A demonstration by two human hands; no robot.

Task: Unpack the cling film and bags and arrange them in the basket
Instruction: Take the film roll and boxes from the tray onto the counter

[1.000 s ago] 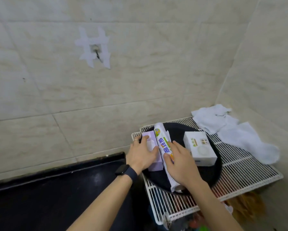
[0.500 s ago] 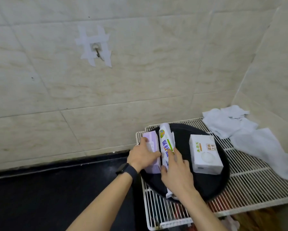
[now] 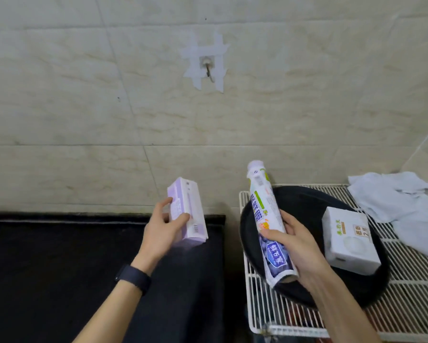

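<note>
My left hand (image 3: 161, 233) grips a long lilac box (image 3: 187, 210) and holds it in the air above the black counter, left of the rack. My right hand (image 3: 297, 246) is closed around a wrapped cling film roll (image 3: 267, 214) with green and blue print, tilted with its far end raised over the left side of the round black basket (image 3: 304, 201). A white box (image 3: 349, 241) with green and brown labels lies inside the basket on the right.
The basket rests on a white wire rack (image 3: 411, 308) in the corner. A crumpled white cloth (image 3: 401, 201) lies on the rack at the back right. A black counter (image 3: 59, 268) stretches left. A taped hook (image 3: 208, 68) sits on the tiled wall.
Both hands have lifted their items out of the basket: the left carried the lilac box left over the counter, the right raised the roll. The camera view has shifted left.
</note>
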